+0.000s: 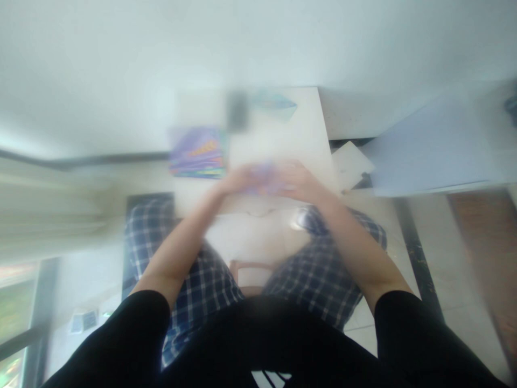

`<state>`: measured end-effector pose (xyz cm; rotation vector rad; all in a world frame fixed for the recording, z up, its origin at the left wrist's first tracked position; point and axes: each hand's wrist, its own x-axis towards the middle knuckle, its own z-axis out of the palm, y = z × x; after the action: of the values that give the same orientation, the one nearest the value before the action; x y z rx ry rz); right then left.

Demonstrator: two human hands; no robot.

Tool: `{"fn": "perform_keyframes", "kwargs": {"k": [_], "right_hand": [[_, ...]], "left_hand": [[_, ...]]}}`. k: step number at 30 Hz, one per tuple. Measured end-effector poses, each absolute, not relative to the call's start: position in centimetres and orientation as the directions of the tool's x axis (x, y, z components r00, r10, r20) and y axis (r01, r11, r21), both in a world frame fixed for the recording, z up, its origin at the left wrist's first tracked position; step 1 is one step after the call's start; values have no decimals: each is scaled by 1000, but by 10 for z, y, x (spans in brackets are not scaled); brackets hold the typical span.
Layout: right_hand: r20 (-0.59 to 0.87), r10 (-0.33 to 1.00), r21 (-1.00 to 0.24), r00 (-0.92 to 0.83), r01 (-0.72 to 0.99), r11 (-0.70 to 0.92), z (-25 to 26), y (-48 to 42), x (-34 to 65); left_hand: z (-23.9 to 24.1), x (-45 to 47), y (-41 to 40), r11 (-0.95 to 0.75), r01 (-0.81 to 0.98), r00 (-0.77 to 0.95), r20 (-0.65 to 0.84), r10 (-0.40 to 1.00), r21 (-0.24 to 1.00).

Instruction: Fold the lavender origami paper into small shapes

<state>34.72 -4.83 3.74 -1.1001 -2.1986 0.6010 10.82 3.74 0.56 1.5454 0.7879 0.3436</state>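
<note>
The picture is smeared by motion. My left hand [236,180] and my right hand [299,180] meet over the near part of a small white table [307,134]. Between them is a pale purple thing [264,178], too blurred to name. Both hands seem to close around it, but the fingers do not show clearly. A purple and multicoloured flat pack [197,152] lies on the table just left of my left hand.
A dark small object [237,110] and a teal paper shape [277,105] lie at the table's far side. A pale blue sheet or board [434,148] stands to the right, with white paper [350,164] beside it. My legs in checked trousers [210,269] are below.
</note>
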Motion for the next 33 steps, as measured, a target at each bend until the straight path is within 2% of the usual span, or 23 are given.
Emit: {"fn": "perform_keyframes", "kwargs": {"k": [3, 6, 14, 17, 21, 26, 33], "right_hand": [[349, 800, -628, -488, 512, 586, 36, -49, 346], [324, 800, -647, -505, 498, 577, 36, -51, 345], [270, 802, -634, -533, 528, 565, 34, -50, 347], [293, 840, -640, -457, 559, 527, 24, -47, 346], [269, 923, -692, -275, 612, 384, 15, -44, 342], [296, 951, -802, -86, 519, 297, 5, -39, 334], [67, 997, -956, 25, 287, 57, -13, -32, 322]], "left_hand": [[16, 105, 37, 56, 270, 749, -246, 615, 961], [25, 101, 38, 53, 256, 793, -241, 559, 965], [17, 103, 40, 3, 277, 758, -221, 614, 961], [8, 108, 38, 6, 219, 750, -173, 638, 976], [-4, 113, 39, 29, 186, 700, -153, 697, 982], [-8, 116, 39, 11, 240, 583, -154, 797, 971], [-10, 113, 38, 78, 252, 526, -204, 826, 965]]}}
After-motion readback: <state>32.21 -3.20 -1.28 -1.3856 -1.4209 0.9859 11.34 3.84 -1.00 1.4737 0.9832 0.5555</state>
